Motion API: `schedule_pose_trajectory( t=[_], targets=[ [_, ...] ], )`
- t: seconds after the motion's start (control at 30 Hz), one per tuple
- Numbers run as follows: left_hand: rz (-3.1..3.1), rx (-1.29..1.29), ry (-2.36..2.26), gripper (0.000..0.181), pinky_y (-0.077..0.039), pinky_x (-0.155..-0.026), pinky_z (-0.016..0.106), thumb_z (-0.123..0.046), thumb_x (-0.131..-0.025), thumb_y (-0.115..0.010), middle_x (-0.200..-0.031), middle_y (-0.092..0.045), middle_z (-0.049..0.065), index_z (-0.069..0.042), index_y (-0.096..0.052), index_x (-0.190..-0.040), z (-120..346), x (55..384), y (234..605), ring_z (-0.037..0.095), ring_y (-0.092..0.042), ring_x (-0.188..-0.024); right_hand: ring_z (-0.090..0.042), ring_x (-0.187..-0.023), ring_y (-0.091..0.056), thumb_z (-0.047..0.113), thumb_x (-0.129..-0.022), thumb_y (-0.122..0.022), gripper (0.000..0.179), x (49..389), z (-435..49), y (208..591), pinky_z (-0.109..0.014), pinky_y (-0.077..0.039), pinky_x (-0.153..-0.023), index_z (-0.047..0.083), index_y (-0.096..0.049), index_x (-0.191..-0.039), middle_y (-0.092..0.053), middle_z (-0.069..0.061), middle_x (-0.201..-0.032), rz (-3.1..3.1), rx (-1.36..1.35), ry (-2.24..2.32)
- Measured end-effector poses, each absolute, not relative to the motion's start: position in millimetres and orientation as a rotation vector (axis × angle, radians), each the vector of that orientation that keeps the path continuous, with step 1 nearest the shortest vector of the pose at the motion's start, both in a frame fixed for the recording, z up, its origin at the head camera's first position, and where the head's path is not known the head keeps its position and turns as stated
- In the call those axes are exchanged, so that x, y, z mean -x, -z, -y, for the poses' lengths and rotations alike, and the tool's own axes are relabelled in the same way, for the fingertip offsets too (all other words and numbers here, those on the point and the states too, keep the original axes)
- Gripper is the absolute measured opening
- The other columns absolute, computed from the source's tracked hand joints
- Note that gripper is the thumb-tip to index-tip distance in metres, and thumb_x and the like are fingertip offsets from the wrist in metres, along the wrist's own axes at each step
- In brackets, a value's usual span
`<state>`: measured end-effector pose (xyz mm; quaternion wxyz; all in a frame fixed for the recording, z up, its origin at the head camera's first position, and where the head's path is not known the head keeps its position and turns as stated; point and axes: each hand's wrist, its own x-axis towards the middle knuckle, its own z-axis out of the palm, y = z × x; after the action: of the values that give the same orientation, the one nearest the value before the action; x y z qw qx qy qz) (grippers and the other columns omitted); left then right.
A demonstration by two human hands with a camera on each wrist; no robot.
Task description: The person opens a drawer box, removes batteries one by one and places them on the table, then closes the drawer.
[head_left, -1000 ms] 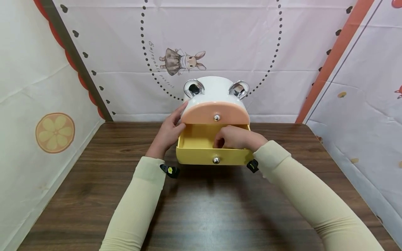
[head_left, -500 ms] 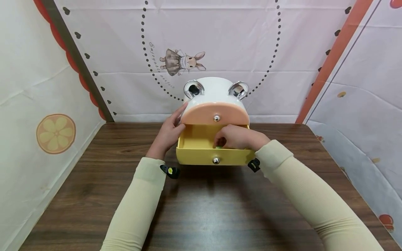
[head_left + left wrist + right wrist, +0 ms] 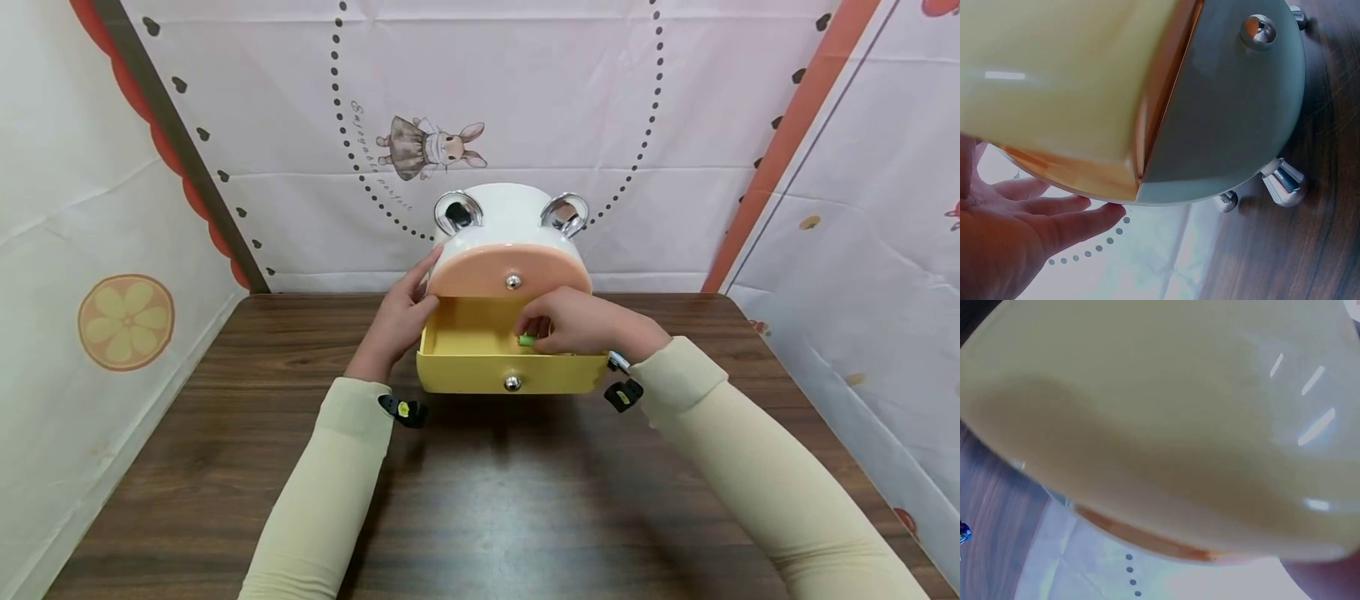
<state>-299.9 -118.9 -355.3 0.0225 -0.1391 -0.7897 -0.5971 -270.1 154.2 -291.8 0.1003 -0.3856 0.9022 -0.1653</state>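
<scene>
A rounded white drawer cabinet (image 3: 510, 218) stands at the back of the table, its yellow drawer (image 3: 467, 374) pulled out. Inside that drawer, my right hand (image 3: 581, 321) pinches a small green cylinder (image 3: 527, 340) between thumb and fingers, lifted near the front wall. My left hand (image 3: 397, 321) rests along the cabinet's left side with fingers extended, thumb by the drawer's left edge. The left wrist view shows its fingertips against the shell beside the drawer. In the right wrist view the yellow drawer front (image 3: 1147, 412) fills most of the picture and hides the fingers.
Above the yellow drawer is a shut peach drawer (image 3: 480, 271) with a silver knob. Below it, the left wrist view shows a grey-green drawer front (image 3: 1229, 106) and silver feet (image 3: 1284, 182). A printed cloth (image 3: 300, 100) stands behind the wooden table (image 3: 465, 500).
My right hand has risen slightly and shifted right inside the drawer, bringing the green cylinder into view between its fingers. The left hand has stayed on the cabinet's side.
</scene>
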Motion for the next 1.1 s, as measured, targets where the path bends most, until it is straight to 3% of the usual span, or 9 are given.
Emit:
schedule_pose_trajectory(
  t=[0.13, 0.4, 0.7, 0.9, 1.1],
  targets=[
    [2.453, 0.433, 1.866, 0.068, -0.04, -0.107, 0.05, -0.008, -0.094, -0.048, -0.158, -0.022, -0.018, -0.051, -0.033, -0.145, 119.3, 299.6, 355.0, 0.023, -0.031, -0.145, -0.007, -0.083, -0.062, 0.015, -0.087, -0.066, 0.019, 265.9, -161.8, 290.1, -0.028, -0.053, -0.077, 0.013, -0.072, -0.105, -0.068, 0.007, -0.092, -2.695, 1.168, 0.533],
    [2.523, 0.423, 1.856, 0.067, -0.038, -0.108, 0.053, -0.008, -0.095, -0.044, -0.162, -0.019, -0.007, -0.037, -0.027, -0.153, 114.6, 276.4, 329.6, 0.028, -0.029, -0.146, -0.009, -0.084, -0.061, 0.012, -0.087, -0.066, 0.02, 258.6, -176.4, 291.4, -0.031, -0.053, -0.077, 0.011, -0.072, -0.106, -0.067, 0.003, -0.098, -2.755, 1.27, 0.639],
    [2.457, 0.35, 1.986, 0.068, -0.039, -0.108, 0.051, -0.003, -0.094, -0.046, -0.162, -0.02, -0.007, -0.036, -0.032, -0.151, 113.6, 278.8, 329.7, 0.026, -0.029, -0.146, -0.009, -0.084, -0.058, 0.014, -0.088, -0.067, 0.021, 251.1, -187.4, 289.4, -0.033, -0.051, -0.075, 0.017, -0.072, -0.108, -0.066, 0.006, -0.103, -2.87, 1.24, 0.69],
    [2.423, 0.271, 2.048, 0.071, -0.035, -0.112, 0.049, 0.002, -0.092, -0.044, -0.161, -0.021, -0.011, -0.038, -0.035, -0.149, 112.2, 284.5, 331.7, 0.021, -0.024, -0.148, -0.008, -0.083, -0.057, 0.016, -0.089, -0.068, 0.02, 249.6, -193.6, 290.3, -0.037, -0.052, -0.075, 0.016, -0.072, -0.109, -0.066, 0.006, -0.096, -2.922, 1.223, 0.732],
    [2.391, 0.276, 2.039, 0.068, -0.037, -0.11, 0.05, -0.002, -0.094, -0.045, -0.16, -0.022, -0.015, -0.042, -0.035, -0.148, 113.8, 299.2, 348.4, 0.02, -0.028, -0.146, -0.007, -0.081, -0.056, 0.016, -0.089, -0.068, 0.02, 246.4, -200.4, 291.1, -0.03, -0.05, -0.072, 0.017, -0.072, -0.109, -0.066, 0.007, -0.093, -2.951, 1.185, 0.778]
  ],
)
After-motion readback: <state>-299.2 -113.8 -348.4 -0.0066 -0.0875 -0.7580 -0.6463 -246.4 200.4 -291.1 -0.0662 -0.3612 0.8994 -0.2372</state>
